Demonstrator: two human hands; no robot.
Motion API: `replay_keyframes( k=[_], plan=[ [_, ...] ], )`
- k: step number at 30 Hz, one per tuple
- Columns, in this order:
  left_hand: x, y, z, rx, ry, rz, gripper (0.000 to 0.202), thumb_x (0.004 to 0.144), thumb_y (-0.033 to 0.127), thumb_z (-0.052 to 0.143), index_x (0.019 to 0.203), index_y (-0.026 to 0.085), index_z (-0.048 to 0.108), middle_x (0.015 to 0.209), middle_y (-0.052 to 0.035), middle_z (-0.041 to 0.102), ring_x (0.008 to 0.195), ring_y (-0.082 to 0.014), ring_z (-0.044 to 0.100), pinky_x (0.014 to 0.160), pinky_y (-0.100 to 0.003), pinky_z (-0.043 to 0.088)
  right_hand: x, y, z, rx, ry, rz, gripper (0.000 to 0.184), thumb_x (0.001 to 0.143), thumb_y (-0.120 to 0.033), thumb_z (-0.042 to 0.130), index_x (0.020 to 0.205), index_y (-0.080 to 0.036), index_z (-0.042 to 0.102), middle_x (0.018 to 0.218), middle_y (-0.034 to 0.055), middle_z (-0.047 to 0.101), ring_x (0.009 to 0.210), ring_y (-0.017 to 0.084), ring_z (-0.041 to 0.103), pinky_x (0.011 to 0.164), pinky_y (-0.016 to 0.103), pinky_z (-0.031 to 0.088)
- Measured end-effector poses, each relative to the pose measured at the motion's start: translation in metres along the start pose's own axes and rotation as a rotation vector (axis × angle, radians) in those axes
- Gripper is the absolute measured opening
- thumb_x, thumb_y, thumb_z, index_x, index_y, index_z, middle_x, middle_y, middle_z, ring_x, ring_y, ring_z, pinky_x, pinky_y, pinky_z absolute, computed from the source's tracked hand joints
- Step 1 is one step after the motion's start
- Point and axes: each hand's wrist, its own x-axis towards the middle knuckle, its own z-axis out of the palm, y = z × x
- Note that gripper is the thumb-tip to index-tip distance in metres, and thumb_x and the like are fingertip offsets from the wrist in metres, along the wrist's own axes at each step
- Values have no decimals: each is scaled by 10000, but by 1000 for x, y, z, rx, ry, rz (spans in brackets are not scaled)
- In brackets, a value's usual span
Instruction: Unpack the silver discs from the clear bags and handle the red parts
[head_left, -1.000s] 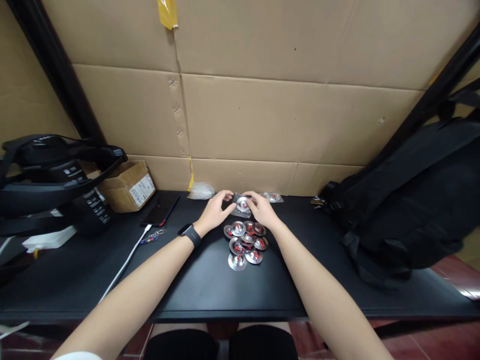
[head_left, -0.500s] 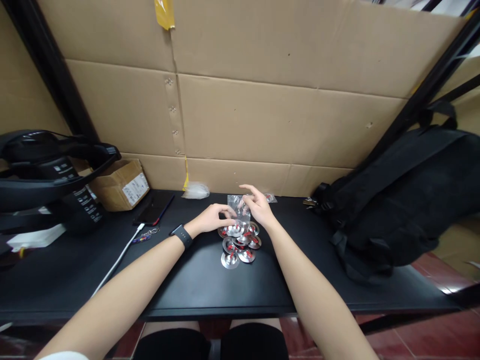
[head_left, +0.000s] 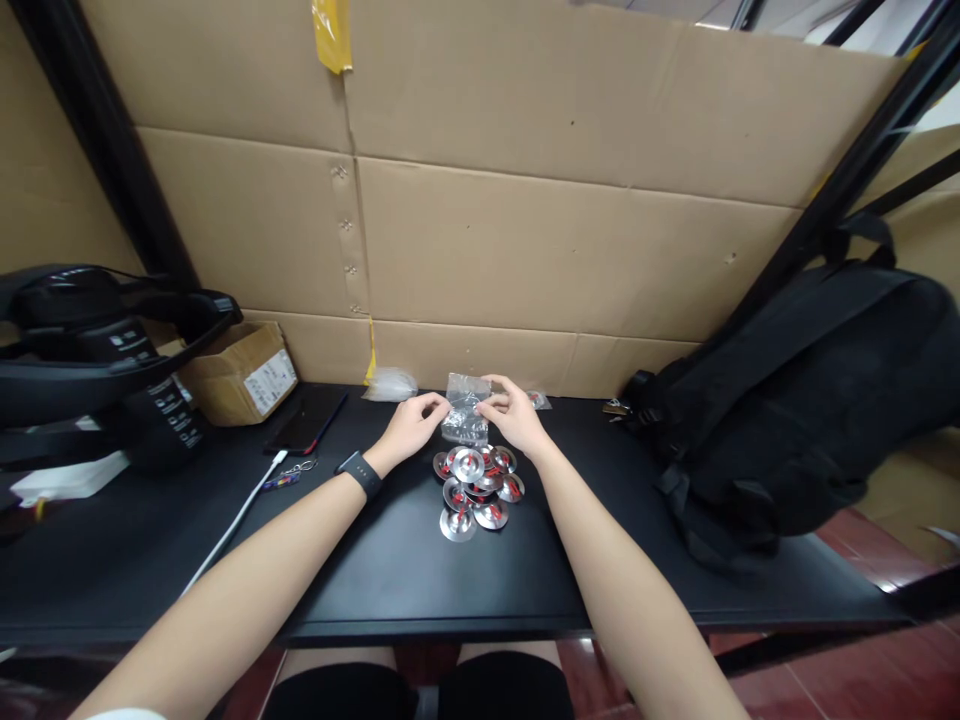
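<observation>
A clear plastic bag (head_left: 466, 408) is stretched between my two hands above the black table. Its left edge is pinched by my left hand (head_left: 416, 422), which has a dark watch on the wrist. My right hand (head_left: 514, 415) grips the bag's right side between thumb and fingers. Just below the bag lies a pile of several shiny metal discs with red parts (head_left: 480, 488), looking like finger cymbals. Neither hand touches the pile.
Behind the hands lie a bundle of clear bags (head_left: 391, 384) and a small filled bag (head_left: 538, 400). To the left are a phone (head_left: 306, 420), a white cable (head_left: 232, 525), a keychain (head_left: 289, 476) and a cardboard box (head_left: 244, 375). A black backpack (head_left: 810, 410) stands at right.
My left hand has moved back from over the disc pile to the bag's left edge. My right hand's fingers have closed on the bag, which now lies flatter between both hands.
</observation>
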Motion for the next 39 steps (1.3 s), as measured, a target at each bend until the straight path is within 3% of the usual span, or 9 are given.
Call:
replay_keyframes(
  k=[4, 9, 14, 19, 24, 27, 31, 35, 39],
  plan=[
    [-5, 18, -8, 286, 179, 153, 286, 1003, 374, 443, 953, 194, 659, 970, -56, 722, 934, -216, 644, 863, -342, 442, 2, 4, -2, -26, 68, 32, 562, 754, -355, 732, 1256, -224, 513, 722, -16, 711, 552, 152, 654, 610, 289, 551],
    [-12, 32, -8, 549, -49, 511, 432, 864, 474, 678, 1200, 208, 624, 1251, -102, 671, 1121, -277, 597, 928, -399, 410, -1, -2, 5, 0, 52, 39, 588, 749, -375, 751, 1264, -221, 514, 703, -18, 710, 551, 156, 652, 611, 293, 551],
    [-9, 21, -2, 741, -41, 610, 187, 984, 198, 500, 1070, 221, 664, 1071, -62, 727, 949, -210, 632, 810, -372, 391, -5, -10, 15, 45, 14, 26, 553, 781, -415, 727, 1255, -222, 515, 750, -4, 721, 597, 156, 662, 658, 306, 561],
    [1, 3, -30, 844, 136, 488, 131, 935, 146, 543, 941, 205, 660, 953, -55, 732, 871, -222, 612, 778, -374, 373, -1, -1, 12, -24, 61, 23, 497, 832, -415, 659, 1261, -216, 504, 785, 12, 720, 665, 164, 665, 691, 310, 550],
    [5, -25, -72, 914, 350, 234, 110, 919, 208, 558, 897, 211, 666, 946, -81, 736, 921, -256, 622, 817, -392, 356, 4, 16, -13, -289, 103, -27, 324, 841, -315, 623, 1148, -218, 596, 902, 40, 749, 851, 196, 701, 839, 348, 533],
    [4, -46, -80, 933, 260, 131, 176, 943, 233, 508, 921, 225, 683, 938, -77, 753, 902, -248, 655, 845, -398, 349, 3, 26, -35, -577, 210, 50, 212, 818, -217, 616, 1025, -222, 662, 1021, 65, 754, 1002, 228, 686, 934, 381, 496],
    [4, -70, -73, 933, 88, -36, 287, 964, 294, 452, 1085, 225, 703, 1036, -124, 762, 983, -285, 679, 877, -418, 369, -1, 32, -54, -890, 277, 211, 238, 826, -185, 605, 1037, -242, 698, 1228, 77, 703, 1200, 303, 590, 990, 480, 438],
    [5, -82, -65, 871, -117, -129, 373, 956, 338, 441, 1247, 259, 660, 1328, -120, 669, 1210, -311, 602, 941, -452, 399, -1, 34, -52, -919, 201, 210, 318, 840, -186, 592, 1127, -289, 683, 1388, 39, 625, 1284, 295, 528, 1001, 501, 409],
    [3, -81, -61, 853, -174, -150, 408, 979, 327, 377, 1292, 273, 633, 1464, -99, 567, 1311, -314, 525, 988, -502, 396, -1, 37, -40, -980, 56, 189, 441, 844, -223, 609, 1276, -311, 627, 1507, 53, 523, 1390, 317, 410, 1046, 547, 328]
  ],
)
